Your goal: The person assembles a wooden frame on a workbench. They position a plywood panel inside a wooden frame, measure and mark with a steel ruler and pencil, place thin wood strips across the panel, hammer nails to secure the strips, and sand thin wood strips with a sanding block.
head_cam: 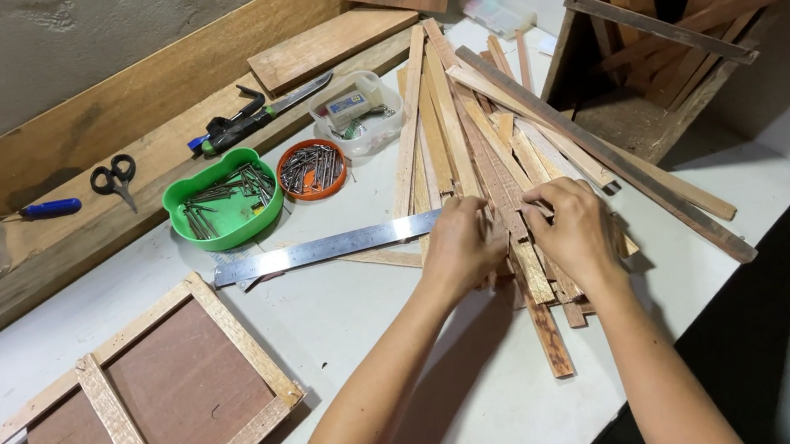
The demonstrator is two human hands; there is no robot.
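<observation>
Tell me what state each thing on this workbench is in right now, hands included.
Left hand: palm down on the wooden strips, grip unclear.
Right hand: palm down on the strips, grip unclear.
Wooden strips: loose, fanned, overlapping.
Steel ruler: lying flat, one end at the strips.
Green tray: open, holding nails.
Orange lid: holding nails.
Scissors: closed.
Wooden frame: lying flat on a brown panel.

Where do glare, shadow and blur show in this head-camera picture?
Head view: glare on the steel ruler; soft shadows under both forearms on the white table; deep shade in the wooden crate; left hand, right hand and wooden strips sharp.
</observation>
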